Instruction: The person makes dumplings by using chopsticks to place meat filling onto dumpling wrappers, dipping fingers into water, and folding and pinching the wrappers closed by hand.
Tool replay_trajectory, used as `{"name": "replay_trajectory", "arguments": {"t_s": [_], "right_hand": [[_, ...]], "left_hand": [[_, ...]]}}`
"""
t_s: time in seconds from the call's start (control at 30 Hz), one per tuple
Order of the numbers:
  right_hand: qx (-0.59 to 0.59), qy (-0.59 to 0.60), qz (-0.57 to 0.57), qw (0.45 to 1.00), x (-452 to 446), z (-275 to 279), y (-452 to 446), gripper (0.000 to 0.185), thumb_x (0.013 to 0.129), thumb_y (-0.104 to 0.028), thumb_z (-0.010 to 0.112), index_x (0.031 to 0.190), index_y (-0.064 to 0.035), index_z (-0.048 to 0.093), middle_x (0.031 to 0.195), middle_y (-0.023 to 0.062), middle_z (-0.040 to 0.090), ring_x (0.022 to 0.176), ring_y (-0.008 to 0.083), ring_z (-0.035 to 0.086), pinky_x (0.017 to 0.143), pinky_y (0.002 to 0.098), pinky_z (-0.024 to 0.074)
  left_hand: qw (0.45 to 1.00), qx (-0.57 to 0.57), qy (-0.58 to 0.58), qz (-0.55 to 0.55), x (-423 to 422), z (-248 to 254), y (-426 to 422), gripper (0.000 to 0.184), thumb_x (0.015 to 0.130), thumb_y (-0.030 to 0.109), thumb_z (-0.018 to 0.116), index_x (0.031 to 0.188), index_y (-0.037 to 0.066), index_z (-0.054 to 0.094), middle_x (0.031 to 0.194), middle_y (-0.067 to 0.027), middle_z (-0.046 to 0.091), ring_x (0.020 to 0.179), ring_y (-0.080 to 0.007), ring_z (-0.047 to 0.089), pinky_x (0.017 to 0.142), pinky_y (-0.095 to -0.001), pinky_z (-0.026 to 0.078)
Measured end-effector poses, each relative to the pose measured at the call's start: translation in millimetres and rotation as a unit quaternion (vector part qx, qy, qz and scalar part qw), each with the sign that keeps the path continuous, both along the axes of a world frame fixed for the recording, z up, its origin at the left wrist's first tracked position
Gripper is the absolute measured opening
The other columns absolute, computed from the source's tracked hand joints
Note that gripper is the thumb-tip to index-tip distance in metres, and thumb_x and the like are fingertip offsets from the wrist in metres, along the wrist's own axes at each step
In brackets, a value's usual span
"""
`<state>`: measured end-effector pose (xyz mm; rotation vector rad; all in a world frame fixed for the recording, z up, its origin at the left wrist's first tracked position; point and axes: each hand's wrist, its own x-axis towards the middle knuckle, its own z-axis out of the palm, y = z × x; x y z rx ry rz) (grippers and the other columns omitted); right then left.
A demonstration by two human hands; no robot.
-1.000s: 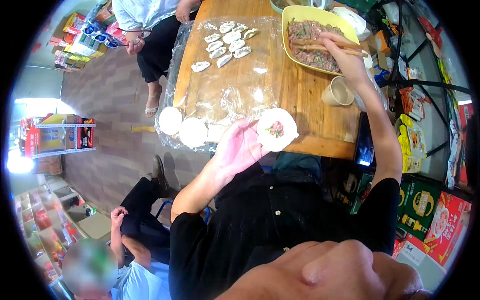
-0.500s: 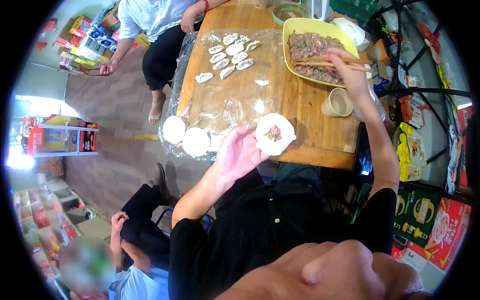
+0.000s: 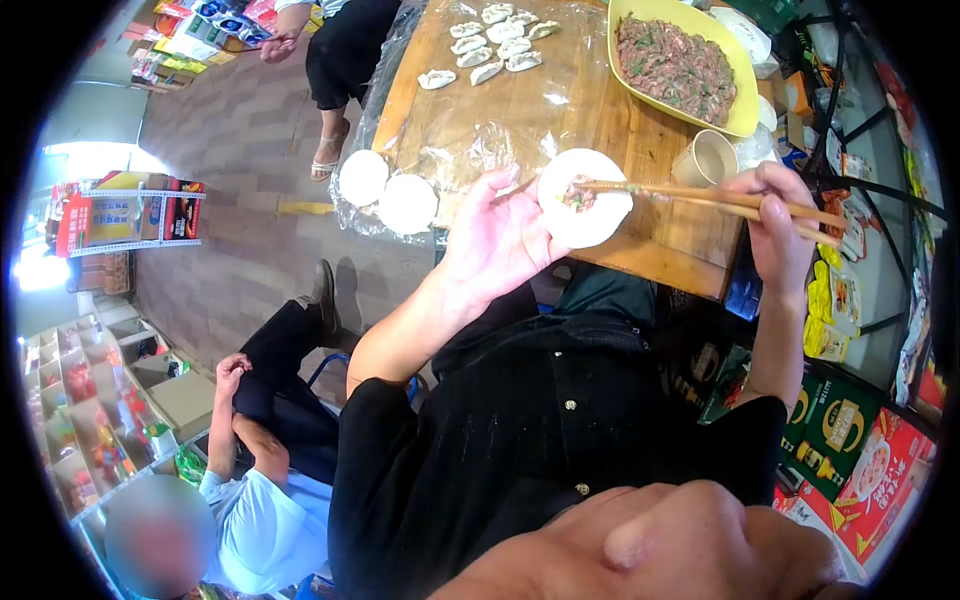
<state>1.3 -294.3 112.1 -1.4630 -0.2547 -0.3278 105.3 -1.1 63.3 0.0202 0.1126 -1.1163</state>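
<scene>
My left hand [image 3: 500, 235] holds a round white dumpling wrapper [image 3: 597, 222] at its left edge, above the front of the table. A small lump of meat filling [image 3: 578, 199] lies on the wrapper. In my right hand [image 3: 778, 225] is a pair of wooden chopsticks [image 3: 700, 194], their tips touching the filling. A yellow bowl [image 3: 742, 112] of minced meat with green bits stands at the back right. Several folded dumplings [image 3: 485, 73] rest on clear plastic film, and loose wrappers [image 3: 408, 204] lie at the table's left front corner.
A paper cup [image 3: 706, 158] stands near the right edge of the wooden table [image 3: 650, 245]. Boxes and packets crowd the right side. One person sits across the table's far left; another person [image 3: 265, 510] sits at lower left.
My right hand has come from the bowl towards me, bringing the chopsticks to the wrapper in my left hand. The camera view has shifted, so the table appears higher.
</scene>
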Motion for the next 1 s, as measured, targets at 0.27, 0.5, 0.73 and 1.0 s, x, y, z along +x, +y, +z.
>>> {"name": "replay_trajectory", "arguments": {"t_s": [0.27,0.5,0.73,1.0], "right_hand": [[-0.088,-0.025,0.005,0.996,-12.1,25.7,2.9,0.040,0.091,-0.017,0.059,0.125,-0.0001,0.046,0.095,0.0257,0.067,0.092,0.0337,0.066,0.086,0.0440,0.0514],[-0.070,-0.018,0.017,0.997,-1.7,34.7,9.5,0.038,0.091,-0.018,0.060,0.122,-0.0001,0.048,0.096,0.0262,0.066,0.090,0.0351,0.066,0.084,0.0450,0.0515],[-0.068,-0.048,0.017,0.996,8.3,37.7,9.4,0.038,0.092,-0.018,0.059,0.122,0.0024,0.048,0.098,0.0253,0.066,0.090,0.0343,0.066,0.084,0.0435,0.0520],[-0.032,0.052,0.049,0.997,19.9,29.2,14.4,0.026,0.093,-0.014,0.054,0.115,-0.0002,0.057,0.098,0.0228,0.065,0.088,0.0305,0.066,0.079,0.0400,0.0538]], "left_hand": [[1.000,-0.002,0.018,0.007,-13.3,4.0,9.9,0.067,0.093,0.039,0.043,0.139,-0.009,0.031,0.140,-0.0256,0.042,0.129,-0.0375,0.044,0.110,-0.0440,0.035],[1.000,-0.008,-0.007,-0.001,-12.9,3.2,15.0,0.065,0.094,0.036,0.040,0.139,-0.009,0.031,0.139,-0.0246,0.043,0.128,-0.0368,0.045,0.109,-0.0459,0.036],[0.999,-0.025,-0.016,-0.015,-8.3,-2.4,16.9,0.062,0.094,0.033,0.039,0.139,-0.009,0.031,0.138,-0.0240,0.045,0.126,-0.0358,0.047,0.108,-0.0459,0.037],[0.998,0.006,-0.050,-0.027,-5.5,-7.5,17.9,0.062,0.096,0.035,0.038,0.139,-0.010,0.030,0.139,-0.0241,0.044,0.127,-0.0334,0.047,0.109,-0.0437,0.036]]}}
